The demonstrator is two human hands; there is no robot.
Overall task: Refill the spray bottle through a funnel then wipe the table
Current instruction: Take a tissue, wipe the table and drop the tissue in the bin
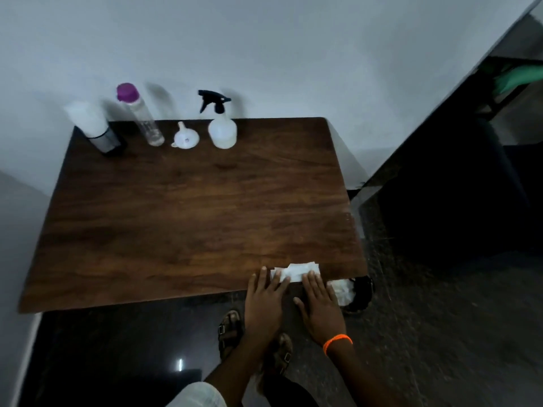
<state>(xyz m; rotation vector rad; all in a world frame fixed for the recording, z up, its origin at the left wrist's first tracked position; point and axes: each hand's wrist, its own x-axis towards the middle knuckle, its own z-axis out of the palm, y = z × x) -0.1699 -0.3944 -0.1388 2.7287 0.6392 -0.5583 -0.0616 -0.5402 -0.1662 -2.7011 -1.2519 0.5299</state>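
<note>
Head view looks down on a dark wooden table [188, 207] set against a pale wall. At the near right edge of the table lies a white paper tissue [296, 271], folded and a bit crumpled. Both hands lie flat on it w/ fingers stretched out, not pinching: the left hand [266, 301] covers its left end, the right hand [318, 306] covers its near right part. The palms hang over the table edge. An orange band [337, 342] sits on the right wrist.

At the far side of the table stand 4 things in a row. From left: a white and grey cylinder container [94, 127], leaning in this wide lens; a tall clear bottle [141, 116] w/ purple cap; a small white funnel [185, 136], lying w/ its spout up; and the spray bottle [222, 127], white body, black trigger head screwed on. The funnel is just beside the spray bottle, not touching it.

Below the table edge, near the right hand, a dark bin [357, 295] w/ white crumpled paper in it stands on the dark floor. Two feet in sandals [230, 330] show under the arms.
</note>
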